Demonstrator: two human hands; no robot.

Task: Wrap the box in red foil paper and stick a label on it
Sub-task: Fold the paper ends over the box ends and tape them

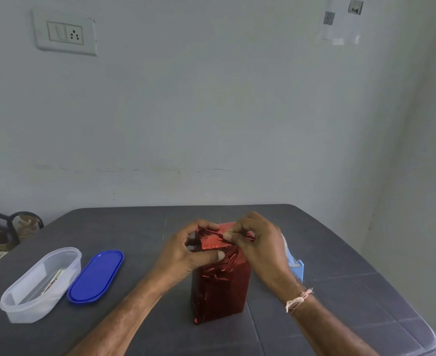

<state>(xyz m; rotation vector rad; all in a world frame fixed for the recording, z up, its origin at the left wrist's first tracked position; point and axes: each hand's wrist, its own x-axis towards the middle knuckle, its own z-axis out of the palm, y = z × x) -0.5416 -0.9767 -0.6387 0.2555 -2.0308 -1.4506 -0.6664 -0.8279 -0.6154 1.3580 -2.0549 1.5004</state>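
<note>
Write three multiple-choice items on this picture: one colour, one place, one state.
1. The oval plastic lid is: A) blue B) white C) red.
2. It lies: A) beside the clear oval plastic container, on the dark grey table B) on top of that container C) inside it.
3. The left hand and right hand: A) lie flat B) grip the top of the upright box in red foil paper C) hold the lid.
Answers: 1A, plainly blue; 2A, table shows around it; 3B, fingers curl on its top.
</note>
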